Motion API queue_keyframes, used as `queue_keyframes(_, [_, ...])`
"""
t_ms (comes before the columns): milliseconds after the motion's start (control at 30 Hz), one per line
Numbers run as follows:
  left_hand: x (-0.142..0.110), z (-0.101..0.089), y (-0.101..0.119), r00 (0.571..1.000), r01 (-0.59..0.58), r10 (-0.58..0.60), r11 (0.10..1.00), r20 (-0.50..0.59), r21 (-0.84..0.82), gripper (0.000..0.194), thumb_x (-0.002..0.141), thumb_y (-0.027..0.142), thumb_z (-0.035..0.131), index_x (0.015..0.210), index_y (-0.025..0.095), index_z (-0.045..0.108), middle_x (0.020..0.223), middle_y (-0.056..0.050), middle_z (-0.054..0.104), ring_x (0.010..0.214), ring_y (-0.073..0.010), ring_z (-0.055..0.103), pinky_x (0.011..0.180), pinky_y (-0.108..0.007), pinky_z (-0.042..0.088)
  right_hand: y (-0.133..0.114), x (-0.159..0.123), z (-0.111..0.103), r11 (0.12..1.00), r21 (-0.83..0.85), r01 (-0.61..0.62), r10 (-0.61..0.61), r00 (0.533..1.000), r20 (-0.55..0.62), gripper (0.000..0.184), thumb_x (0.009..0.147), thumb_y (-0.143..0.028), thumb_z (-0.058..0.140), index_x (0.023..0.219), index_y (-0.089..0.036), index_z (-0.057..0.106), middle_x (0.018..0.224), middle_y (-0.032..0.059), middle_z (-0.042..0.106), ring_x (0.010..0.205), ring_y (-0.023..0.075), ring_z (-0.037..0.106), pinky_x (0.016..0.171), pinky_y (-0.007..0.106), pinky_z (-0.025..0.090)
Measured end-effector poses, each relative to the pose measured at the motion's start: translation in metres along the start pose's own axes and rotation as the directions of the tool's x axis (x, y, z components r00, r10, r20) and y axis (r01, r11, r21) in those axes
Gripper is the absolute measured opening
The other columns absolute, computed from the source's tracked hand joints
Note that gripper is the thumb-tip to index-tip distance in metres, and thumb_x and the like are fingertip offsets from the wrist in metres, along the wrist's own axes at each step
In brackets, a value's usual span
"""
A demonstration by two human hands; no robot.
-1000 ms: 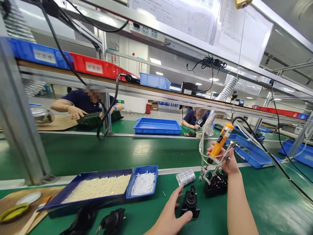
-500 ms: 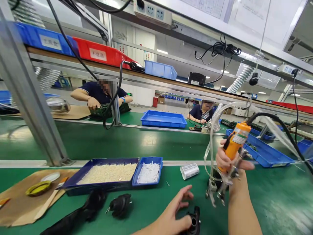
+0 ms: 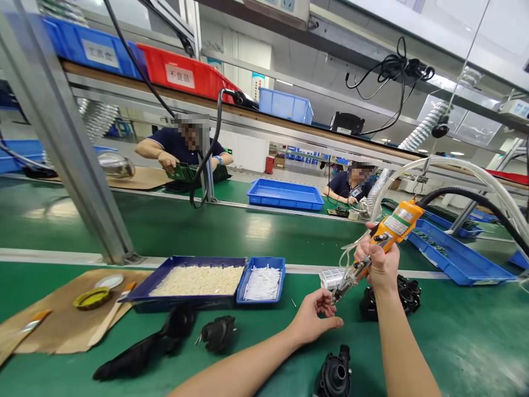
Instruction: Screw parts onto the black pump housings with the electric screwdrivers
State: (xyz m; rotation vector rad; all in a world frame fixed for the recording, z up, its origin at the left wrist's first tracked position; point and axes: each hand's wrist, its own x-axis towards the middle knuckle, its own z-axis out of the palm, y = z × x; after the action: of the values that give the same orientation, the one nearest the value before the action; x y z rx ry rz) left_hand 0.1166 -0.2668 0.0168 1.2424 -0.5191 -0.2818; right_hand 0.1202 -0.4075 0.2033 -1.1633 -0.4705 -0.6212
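My right hand is wrapped round an orange electric screwdriver, which has a metal screw-feeding nose, clear tubes and a black cable. The tool slants, its nose pointing down and left. At the nose tip my left hand has its fingers curled against the metal, thumb stretched to the right; whether a screw is between the fingers is hidden. Below, near the bottom edge, a black pump-like housing with a round port stands on the green bench. More black housings sit behind my right wrist.
A navy tray of cream-coloured pieces and a blue tray of white strips stand left of centre. Nearer lie a black round part and a black sleeve-like part. Cardboard holds brushes. Two people work across the bench.
My left hand has left the black pump-like housing and risen to the screwdriver's nose. The screwdriver has tilted from steep to slanting, its nose swinging left and up. The view has shifted slightly.
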Motion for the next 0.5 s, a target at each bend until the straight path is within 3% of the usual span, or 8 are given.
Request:
queue_keyframes(67, [-0.001, 0.000, 0.002, 1.000, -0.021, 0.021, 1.000, -0.007, -0.004, 0.060, 0.059, 0.033, 0.100, 0.100, 0.015, 0.060, 0.091, -0.003, 0.065, 0.081, -0.0175, 0.061, 0.077, -0.034, 0.051, -0.002, 0.000, 0.002, 1.000, 0.007, 0.002, -0.002, 1.000, -0.002, 0.060, 0.074, -0.045, 0.094, 0.120, -0.022, 0.062, 0.071, -0.0064, 0.052, 0.049, 0.0081, 0.048, 0.046, 0.022, 0.042])
queue_keyframes(167, [0.000, -0.001, 0.003, 0.992, -0.112, 0.115, 0.992, -0.050, 0.056, 0.080, 0.055, 0.032, 0.103, 0.121, 0.018, 0.061, 0.114, -0.009, 0.065, 0.109, -0.0260, 0.062, 0.097, -0.041, 0.051, -0.005, 0.001, 0.001, 1.000, 0.018, -0.014, 0.014, 1.000, 0.010, 0.061, 0.073, -0.047, 0.093, 0.120, -0.022, 0.063, 0.069, -0.0069, 0.050, 0.048, 0.0081, 0.046, 0.045, 0.022, 0.041])
queue_keyframes(267, [-0.002, -0.005, 0.004, 0.979, -0.184, 0.196, 0.965, -0.049, 0.185, 0.099, 0.051, 0.035, 0.105, 0.135, 0.022, 0.054, 0.138, -0.012, 0.060, 0.130, -0.0325, 0.055, 0.116, -0.050, 0.041, -0.006, 0.003, -0.002, 1.000, 0.010, -0.021, 0.021, 1.000, 0.021, 0.063, 0.072, -0.049, 0.093, 0.121, -0.023, 0.063, 0.067, -0.0072, 0.050, 0.047, 0.0081, 0.044, 0.044, 0.022, 0.041])
queue_keyframes(367, [-0.006, -0.007, 0.007, 0.973, -0.221, 0.231, 0.941, -0.010, 0.257, 0.106, 0.050, 0.041, 0.106, 0.139, 0.022, 0.051, 0.142, -0.012, 0.058, 0.133, -0.0342, 0.055, 0.121, -0.053, 0.037, -0.006, 0.005, -0.006, 1.000, 0.011, -0.019, 0.019, 1.000, 0.021, 0.064, 0.072, -0.049, 0.093, 0.121, -0.024, 0.062, 0.067, -0.0073, 0.050, 0.048, 0.0087, 0.045, 0.045, 0.023, 0.041])
queue_keyframes(500, [-0.008, -0.005, 0.009, 0.976, -0.210, 0.217, 0.931, 0.011, 0.297, 0.101, 0.052, 0.042, 0.105, 0.137, 0.021, 0.054, 0.135, -0.011, 0.063, 0.125, -0.0327, 0.060, 0.114, -0.049, 0.044, -0.005, 0.005, -0.008, 1.000, 0.021, -0.022, 0.021, 0.999, 0.046, 0.065, 0.072, -0.049, 0.094, 0.123, -0.026, 0.061, 0.068, -0.0074, 0.051, 0.048, 0.0089, 0.047, 0.046, 0.023, 0.042])
